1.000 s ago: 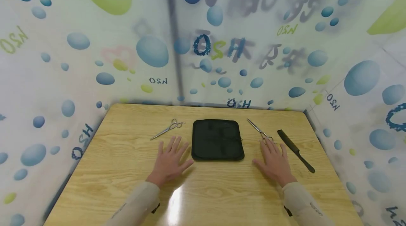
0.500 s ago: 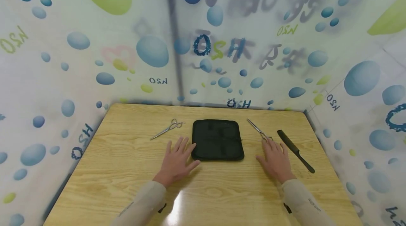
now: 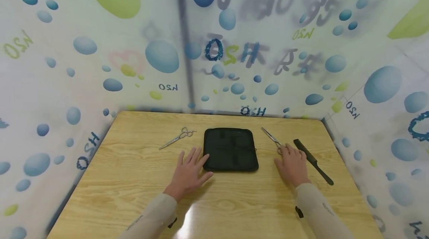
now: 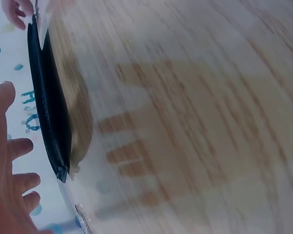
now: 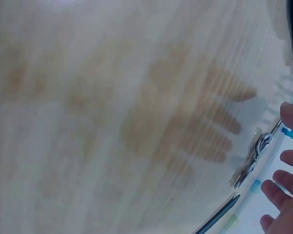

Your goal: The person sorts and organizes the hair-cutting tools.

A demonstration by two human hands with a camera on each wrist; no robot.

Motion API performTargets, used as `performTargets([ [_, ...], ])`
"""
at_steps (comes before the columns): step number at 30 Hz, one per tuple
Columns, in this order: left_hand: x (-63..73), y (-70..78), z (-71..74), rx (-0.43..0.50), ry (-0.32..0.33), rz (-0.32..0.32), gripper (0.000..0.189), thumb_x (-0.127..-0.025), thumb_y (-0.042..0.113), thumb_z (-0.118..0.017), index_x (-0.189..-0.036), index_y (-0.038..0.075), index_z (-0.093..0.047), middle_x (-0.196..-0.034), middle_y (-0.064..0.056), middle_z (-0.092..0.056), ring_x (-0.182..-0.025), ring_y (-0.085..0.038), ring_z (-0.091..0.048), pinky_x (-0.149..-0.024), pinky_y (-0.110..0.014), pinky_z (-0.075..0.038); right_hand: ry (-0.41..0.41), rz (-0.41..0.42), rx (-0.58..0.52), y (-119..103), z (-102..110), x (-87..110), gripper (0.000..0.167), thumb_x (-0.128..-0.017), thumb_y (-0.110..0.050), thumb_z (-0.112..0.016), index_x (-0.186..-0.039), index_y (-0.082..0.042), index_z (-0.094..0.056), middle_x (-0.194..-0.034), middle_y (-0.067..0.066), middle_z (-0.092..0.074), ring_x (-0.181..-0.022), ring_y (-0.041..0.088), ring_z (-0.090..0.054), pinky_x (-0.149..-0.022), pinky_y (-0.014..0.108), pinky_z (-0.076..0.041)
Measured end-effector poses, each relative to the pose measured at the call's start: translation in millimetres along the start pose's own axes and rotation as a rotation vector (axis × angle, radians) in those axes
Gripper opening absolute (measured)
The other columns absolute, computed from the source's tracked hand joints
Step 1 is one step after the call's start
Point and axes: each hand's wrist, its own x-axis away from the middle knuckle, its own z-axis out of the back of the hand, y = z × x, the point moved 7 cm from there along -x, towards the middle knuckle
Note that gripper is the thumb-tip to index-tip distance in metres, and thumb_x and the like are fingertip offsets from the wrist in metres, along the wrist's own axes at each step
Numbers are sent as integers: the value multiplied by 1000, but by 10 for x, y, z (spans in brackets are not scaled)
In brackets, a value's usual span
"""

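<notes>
With fingers spread, my left hand [image 3: 189, 174] hovers at the front left corner of a flat black zip case [image 3: 231, 149]. In the left wrist view, that hand [image 4: 5, 165] shows above the wood, apart from the case [image 4: 51, 107]. My right hand [image 3: 293, 166] is over the handle end of the right-hand scissors [image 3: 270, 134], covering part of the finger rings. The right wrist view has slightly bent fingers above the scissors [image 5: 256, 153], with a gap between. Another pair of scissors [image 3: 174, 139] lies left of the case. A black handled comb [image 3: 322, 172] lies right of my right hand.
Everything lies on a light wooden table [image 3: 228, 209]. Printed curtain walls [image 3: 161, 99] with blue and green dots stand close behind the table and along both sides. A bright reflection lies near the front edge.
My left hand has moved right, toward the case's corner. The right hand has shifted slightly, and its fingers have drawn in and bent over the scissors' handles. The tools and case stay put.
</notes>
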Motion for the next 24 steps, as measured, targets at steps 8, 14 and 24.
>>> performTargets([
  [8,30,-4,17,-6,31,-7,70,-94,67,-41,-149,24,-41,-159,-10,-31,-149,-30,-27,-117,-62,-18,-11,-11,33,59,-15,-160,52,-95,-31,-59,-135,0,-50,-140,28,-48,-126,47,-43,-106,64,-24],
  [14,40,2,18,-19,33,-7,68,-94,65,-42,-149,24,-40,-159,-10,-31,-148,-30,-27,-117,-61,-18,-20,-10,20,5,-16,-270,49,-97,-28,-53,-134,3,-51,-136,28,-50,-125,47,-44,-107,63,-25],
  [24,14,36,60,-4,-12,7,67,-96,64,-39,-151,26,-37,-161,-9,-28,-150,-29,-24,-118,-61,-16,-40,-15,67,-23,-37,-443,48,-97,-28,-53,-132,5,-52,-128,29,-54,-120,48,-46,-104,64,-29],
])
